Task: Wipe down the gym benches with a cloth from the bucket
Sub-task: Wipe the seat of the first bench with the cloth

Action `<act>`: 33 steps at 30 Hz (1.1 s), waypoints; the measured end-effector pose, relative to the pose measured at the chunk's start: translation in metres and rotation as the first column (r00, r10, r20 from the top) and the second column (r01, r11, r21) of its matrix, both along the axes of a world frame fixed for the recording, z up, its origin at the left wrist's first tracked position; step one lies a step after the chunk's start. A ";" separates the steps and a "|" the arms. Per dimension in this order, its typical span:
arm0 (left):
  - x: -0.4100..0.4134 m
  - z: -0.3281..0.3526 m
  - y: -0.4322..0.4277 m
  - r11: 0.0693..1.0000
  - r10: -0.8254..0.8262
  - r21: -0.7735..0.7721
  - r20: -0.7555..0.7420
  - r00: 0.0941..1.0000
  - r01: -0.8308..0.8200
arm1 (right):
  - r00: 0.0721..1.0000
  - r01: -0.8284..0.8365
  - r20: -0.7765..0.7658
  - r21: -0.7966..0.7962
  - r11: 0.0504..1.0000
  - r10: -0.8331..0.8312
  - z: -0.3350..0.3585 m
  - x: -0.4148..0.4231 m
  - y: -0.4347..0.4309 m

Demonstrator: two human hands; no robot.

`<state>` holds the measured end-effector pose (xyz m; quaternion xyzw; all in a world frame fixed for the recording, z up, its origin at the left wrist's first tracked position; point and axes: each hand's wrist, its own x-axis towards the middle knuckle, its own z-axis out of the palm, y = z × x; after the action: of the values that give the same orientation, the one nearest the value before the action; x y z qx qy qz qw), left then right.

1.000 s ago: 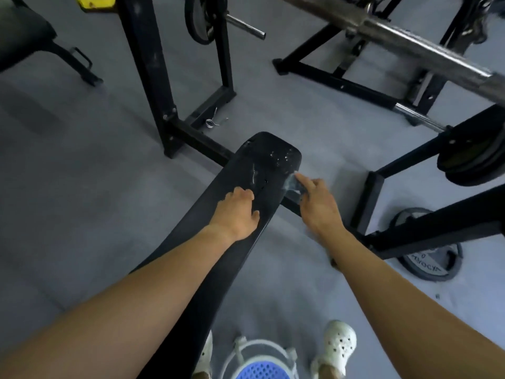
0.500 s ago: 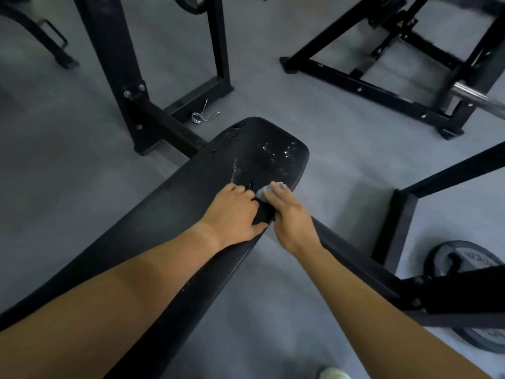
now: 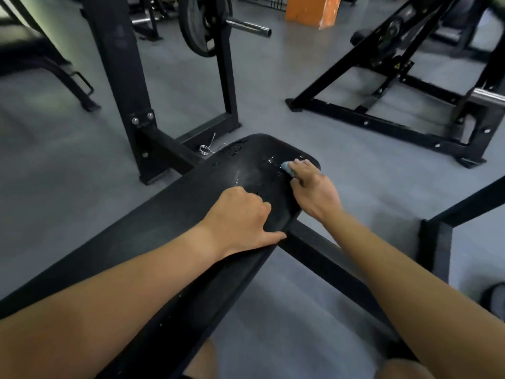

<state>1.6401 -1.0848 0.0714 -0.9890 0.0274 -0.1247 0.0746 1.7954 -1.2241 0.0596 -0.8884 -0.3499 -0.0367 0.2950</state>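
Head: right hand (image 3: pixel 314 193) pinches cloth (image 3: pixel 287 167) on bench (image 3: pixel 164 225); left hand (image 3: pixel 237 218) clenched; rack (image 3: pixel 120 77) beyond.

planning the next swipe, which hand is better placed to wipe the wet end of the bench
Right. The right hand holds the cloth on the wet end of the bench; the left hand only rests on it, empty.

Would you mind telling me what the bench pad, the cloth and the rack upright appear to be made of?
Bench pad: probably vinyl or faux leather, smooth black; water beads on it.
Cloth: soft pale blue-grey fabric, bunched under the right hand; fibre unclear.
Rack upright: seemingly steel, matt black paint, with shiny bolts.
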 end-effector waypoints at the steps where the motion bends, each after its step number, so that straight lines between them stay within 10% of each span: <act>1: -0.002 -0.001 -0.001 1.000 0.014 -0.012 0.018 1.000 -0.014 | 0.999 -0.013 0.033 -0.004 1.000 0.013 -0.002 -0.005 0.002; 9: -0.017 0.005 -0.009 0.995 0.067 -0.080 0.000 0.998 -0.067 | 0.918 -0.372 0.017 -0.310 0.875 0.397 -0.012 -0.030 -0.044; 16: -0.035 -0.005 -0.016 0.985 0.116 -0.107 -0.167 0.979 -0.135 | 0.992 -0.129 -0.021 -0.255 0.958 0.128 0.005 -0.016 -0.007; 24: -0.042 0.009 -0.026 0.939 0.161 -0.271 -0.201 0.966 -0.213 | 0.922 -0.386 -0.148 -0.391 0.835 0.357 0.012 -0.079 -0.035; 33: -0.036 0.011 -0.029 0.909 0.242 -0.307 -0.159 0.957 -0.281 | 0.984 -0.175 -0.064 -0.408 0.896 0.163 0.015 -0.010 -0.008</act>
<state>1.6040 -1.1138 0.0825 -0.9879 -0.1219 -0.0579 -0.0759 1.7852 -1.2323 0.0746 -0.8971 -0.4215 0.0761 0.1083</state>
